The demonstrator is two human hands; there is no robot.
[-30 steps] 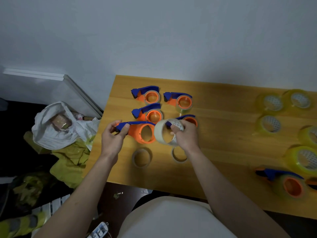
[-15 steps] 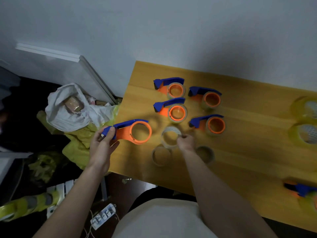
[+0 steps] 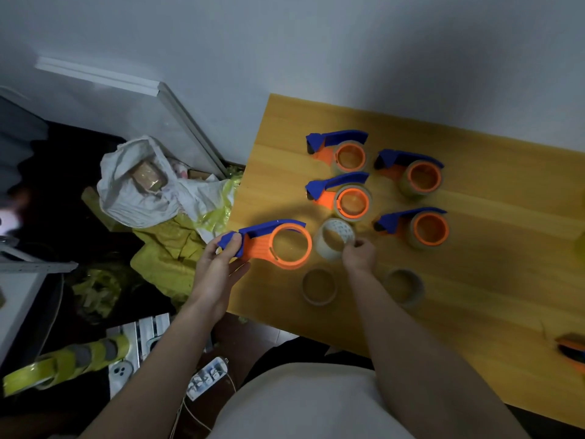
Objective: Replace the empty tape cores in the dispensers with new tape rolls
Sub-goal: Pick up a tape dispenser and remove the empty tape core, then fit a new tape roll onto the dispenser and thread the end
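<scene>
Head view, left hand point(image 3: 218, 267) gripping dispenser point(image 3: 269, 243), core point(image 3: 334, 238) print perhaps illegible

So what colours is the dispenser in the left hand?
The dispenser has an orange body and ring with a blue handle and top guard, seen in the head view.

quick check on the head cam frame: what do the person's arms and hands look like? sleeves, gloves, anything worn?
Both forearms are bare to the bottom edge of the frame: no sleeves in view. The left hand and right hand have no gloves, and no rings, watch or wristband are visible. Nails look short and unpainted, though the light is dim. A light, cream-coloured garment covers the torso between the arms.
</scene>
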